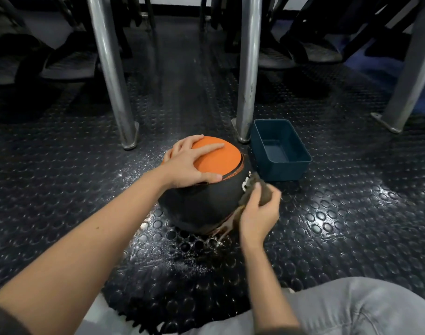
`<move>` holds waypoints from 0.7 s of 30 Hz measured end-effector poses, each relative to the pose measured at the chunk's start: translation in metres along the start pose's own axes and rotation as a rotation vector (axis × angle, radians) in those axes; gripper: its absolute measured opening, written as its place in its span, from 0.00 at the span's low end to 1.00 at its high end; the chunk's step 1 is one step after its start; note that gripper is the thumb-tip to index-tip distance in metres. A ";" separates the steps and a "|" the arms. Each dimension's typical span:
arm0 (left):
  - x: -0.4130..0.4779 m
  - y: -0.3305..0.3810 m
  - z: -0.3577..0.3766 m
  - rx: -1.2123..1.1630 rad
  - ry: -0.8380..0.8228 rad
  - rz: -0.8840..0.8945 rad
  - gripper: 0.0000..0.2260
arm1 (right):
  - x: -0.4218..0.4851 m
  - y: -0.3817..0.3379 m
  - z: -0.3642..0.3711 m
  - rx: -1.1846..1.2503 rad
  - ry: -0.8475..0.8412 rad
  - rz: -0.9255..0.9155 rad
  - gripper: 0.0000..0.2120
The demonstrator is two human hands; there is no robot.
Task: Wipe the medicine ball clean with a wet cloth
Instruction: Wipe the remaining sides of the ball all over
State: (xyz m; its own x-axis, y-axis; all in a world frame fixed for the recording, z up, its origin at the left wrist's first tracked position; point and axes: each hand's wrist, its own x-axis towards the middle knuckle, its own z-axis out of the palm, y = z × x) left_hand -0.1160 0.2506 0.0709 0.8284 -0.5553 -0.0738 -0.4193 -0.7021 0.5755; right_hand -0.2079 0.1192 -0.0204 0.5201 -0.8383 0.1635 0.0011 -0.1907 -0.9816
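Steadying the ball [201,201] from above, the left hand [189,163] lies flat on its orange top panel, fingers [211,149] spread wide and the thumb hooked over the seam onto the black band. The ball sits on the studded rubber floor [61,189], in a wet, speckled patch just before two metal legs [248,68], with a blue tub [284,169] just beside it on the far right. The right hand [257,213] presses a dark cloth [264,192] against the ball's right flank, its fingers curled round the bunched fabric; motion blur hides the finer grip.

The ball looks heavy and firm, likely to stay put but to roll if pushed sideways. Its grainy skin probably gives fair purchase, though wetness may make it slick. It is best held by a broad palm on top, as here, and turned in place rather than lifted. The cloth is limp and will drag.
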 end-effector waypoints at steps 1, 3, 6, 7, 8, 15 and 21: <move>-0.003 -0.002 0.001 -0.006 -0.008 0.016 0.29 | 0.015 -0.003 0.000 0.008 0.000 0.109 0.07; -0.008 -0.006 0.002 -0.006 0.000 0.031 0.29 | 0.028 -0.004 0.000 -0.017 -0.014 0.195 0.07; -0.008 -0.007 0.004 -0.001 0.044 0.011 0.30 | -0.003 -0.014 0.001 -0.046 -0.069 0.020 0.02; -0.006 -0.006 0.005 0.010 0.047 0.013 0.30 | -0.019 -0.018 0.000 -0.068 -0.089 -0.122 0.02; -0.005 -0.004 0.006 0.024 0.044 0.020 0.30 | -0.031 -0.022 -0.002 -0.106 -0.112 -0.244 0.03; -0.008 0.000 0.008 0.046 -0.030 0.088 0.30 | 0.060 -0.026 0.002 -0.182 -0.216 0.037 0.02; -0.010 -0.008 0.009 -0.161 0.195 0.056 0.22 | 0.045 -0.031 -0.001 -0.135 -0.223 0.115 0.01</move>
State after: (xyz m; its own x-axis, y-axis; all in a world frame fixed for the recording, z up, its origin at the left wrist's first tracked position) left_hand -0.1248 0.2574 0.0595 0.8680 -0.4839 0.1111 -0.4150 -0.5842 0.6975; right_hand -0.1852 0.0872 0.0175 0.6854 -0.7280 0.0114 -0.1745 -0.1795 -0.9681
